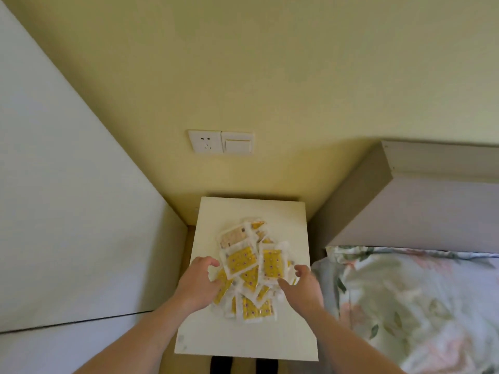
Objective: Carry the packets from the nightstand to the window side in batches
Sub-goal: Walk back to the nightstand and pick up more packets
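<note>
Yellow-and-white sachet packets (249,268) lie in a loose heap at the centre of the cream nightstand (290,333), low in the middle of the frame. The left hand (201,282) touches the pile's left edge with its fingers loosely curled; the right hand (301,283) cups in at the right edge, blurred, so I cannot tell whether it holds any yet. The step looks like gathering a batch. Both palms should press inward under the lower packets, since the slick wrappers may slide off. A floral pillow (405,298) fills the lower right; a wall socket (205,141) sits above.
</note>
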Tool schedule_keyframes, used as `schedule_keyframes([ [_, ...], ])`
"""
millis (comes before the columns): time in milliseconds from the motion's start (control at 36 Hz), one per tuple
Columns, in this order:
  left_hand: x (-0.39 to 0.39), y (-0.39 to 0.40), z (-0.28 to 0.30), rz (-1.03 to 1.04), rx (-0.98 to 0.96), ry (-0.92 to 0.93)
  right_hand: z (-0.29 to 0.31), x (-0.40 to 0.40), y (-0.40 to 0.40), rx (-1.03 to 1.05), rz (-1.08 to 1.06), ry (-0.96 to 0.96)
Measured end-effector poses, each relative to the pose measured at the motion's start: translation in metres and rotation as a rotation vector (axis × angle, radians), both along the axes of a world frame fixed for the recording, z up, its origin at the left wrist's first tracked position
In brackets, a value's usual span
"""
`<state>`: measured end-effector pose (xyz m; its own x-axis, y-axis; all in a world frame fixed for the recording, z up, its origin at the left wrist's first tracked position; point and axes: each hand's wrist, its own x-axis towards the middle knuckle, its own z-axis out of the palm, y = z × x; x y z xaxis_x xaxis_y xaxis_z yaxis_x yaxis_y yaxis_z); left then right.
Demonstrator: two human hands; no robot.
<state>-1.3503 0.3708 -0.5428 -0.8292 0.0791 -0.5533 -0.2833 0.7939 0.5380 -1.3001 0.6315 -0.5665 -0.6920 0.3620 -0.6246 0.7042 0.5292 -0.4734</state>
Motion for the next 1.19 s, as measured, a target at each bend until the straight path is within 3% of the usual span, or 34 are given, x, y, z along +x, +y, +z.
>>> schedule_keyframes([
  [389, -0.040, 0.016, -0.074, -0.080, -0.028, 0.114, -0.071, -0.048, -0.020, 0.112, -0.142, -0.092],
  [889, -0.070, 0.063, -0.115, -0.264, -0.353, 0.155, -0.028, 0.047, 0.013, -0.167, -0.372, 0.083],
  [1083, -0.056, 0.046, -0.099, -0.113, -0.038, 0.183, -0.021, 0.066, 0.021, -0.317, -0.568, 0.059],
  [1194, -0.030, 0.016, -0.078, 0.086, 0.169, 0.072, -0.020, 0.059, 0.022, -0.346, -0.665, 0.010],
])
